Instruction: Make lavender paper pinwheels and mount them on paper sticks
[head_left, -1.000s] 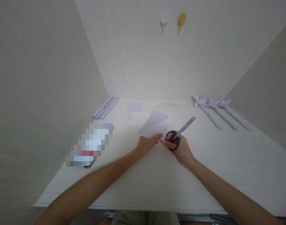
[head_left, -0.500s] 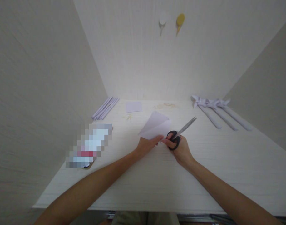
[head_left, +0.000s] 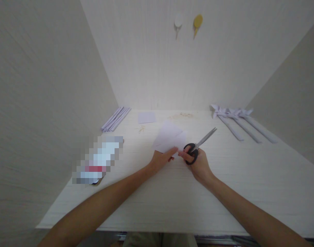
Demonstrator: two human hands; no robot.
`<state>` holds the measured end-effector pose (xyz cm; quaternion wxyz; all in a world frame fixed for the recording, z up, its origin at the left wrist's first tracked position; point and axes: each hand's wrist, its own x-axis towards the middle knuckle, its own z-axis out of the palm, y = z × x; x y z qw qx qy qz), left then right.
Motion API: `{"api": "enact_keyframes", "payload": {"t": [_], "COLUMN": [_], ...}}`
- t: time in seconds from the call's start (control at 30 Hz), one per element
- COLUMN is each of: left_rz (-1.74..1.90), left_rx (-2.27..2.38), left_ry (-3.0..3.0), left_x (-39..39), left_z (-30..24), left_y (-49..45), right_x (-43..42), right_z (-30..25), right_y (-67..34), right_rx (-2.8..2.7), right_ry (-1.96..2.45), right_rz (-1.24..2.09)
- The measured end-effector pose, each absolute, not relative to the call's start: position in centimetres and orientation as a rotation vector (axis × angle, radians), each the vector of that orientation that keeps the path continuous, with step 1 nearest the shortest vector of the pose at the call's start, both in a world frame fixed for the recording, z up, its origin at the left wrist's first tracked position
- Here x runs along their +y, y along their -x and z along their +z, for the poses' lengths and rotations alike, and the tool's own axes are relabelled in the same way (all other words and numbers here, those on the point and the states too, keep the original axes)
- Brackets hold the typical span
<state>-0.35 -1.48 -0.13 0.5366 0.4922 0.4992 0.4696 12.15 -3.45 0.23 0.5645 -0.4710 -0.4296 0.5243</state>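
Note:
My left hand is closed on the near edge of a white sheet of paper, thumb on top. Two short slits or creases show in the sheet, one at its left and one at its right side. Black-handled scissors sit in my right hand, with fingers through the loops. Their nearly closed blades point up and to the right, away from the paper. The right thumb and fingertips come close to the sheet's right corner; whether they touch it I cannot tell.
Rolled paper sticks lie at the back left, beside a small paper piece. A blurred phone is at the left. Three paper pinwheels on sticks lie back right. White and yellow hooks hang on the back wall.
The paper has flattened out: the large diagonal fold across it has gone and the slits show. My hands and the scissors have hardly moved.

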Motion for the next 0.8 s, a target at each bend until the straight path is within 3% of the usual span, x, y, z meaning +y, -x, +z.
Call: {"api": "enact_keyframes", "payload": {"t": [0.57,0.8], "left_rz": [1.05,1.268], "left_rx": [1.218,1.114], "left_ry": [-1.259,-0.98], "left_x": [-1.6,0.4], "left_z": [0.8,0.2], "left_y": [0.5,1.4], "right_x": [-3.3,-4.6], "right_z": [-0.2,1.5], "right_y": [-12.8,-13.1], "right_rx": [-1.089,-1.151], "right_ry": [1.141,1.011], "right_rz": [1.261,1.678]}}
